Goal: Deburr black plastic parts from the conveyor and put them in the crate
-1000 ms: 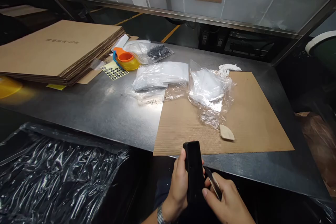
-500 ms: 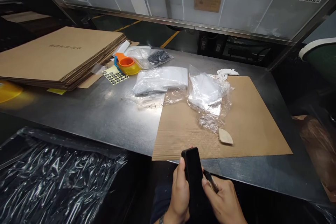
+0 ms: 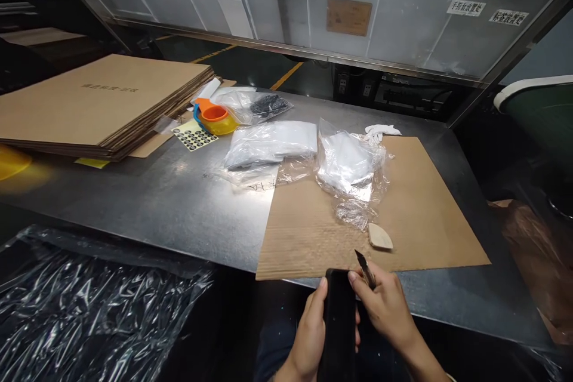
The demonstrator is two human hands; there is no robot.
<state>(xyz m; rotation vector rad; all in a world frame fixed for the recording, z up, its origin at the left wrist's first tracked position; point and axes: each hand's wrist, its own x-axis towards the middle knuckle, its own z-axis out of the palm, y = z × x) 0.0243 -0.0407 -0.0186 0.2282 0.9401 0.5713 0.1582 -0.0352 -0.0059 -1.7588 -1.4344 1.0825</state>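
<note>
My left hand (image 3: pixel 310 331) is wrapped around a long black rectangular block (image 3: pixel 340 322), held below the table's front edge; I cannot make out its kind. Between the thumb and fingers of my right hand (image 3: pixel 385 304) is a small knife (image 3: pixel 367 271) with a dark pointed blade tip directed up and to the left. The right fingertips are close to the block's upper right edge. Just beyond them, a tan wedge-shaped piece (image 3: pixel 380 237) lies on a flat cardboard sheet (image 3: pixel 416 203).
Clear plastic bags with white contents (image 3: pixel 347 161) lie on the cardboard. Farther left are an orange and yellow tape dispenser (image 3: pixel 217 118), a sticker sheet (image 3: pixel 194 135) and stacked cardboard (image 3: pixel 107 101). White gloves (image 3: pixel 382 131) lie behind. Black plastic sheeting (image 3: pixel 98 310) fills the lower left.
My right hand with the knife has moved up, from the block's side to near its top end. The block sits slightly lower and more upright. The view has tilted a little upward.
</note>
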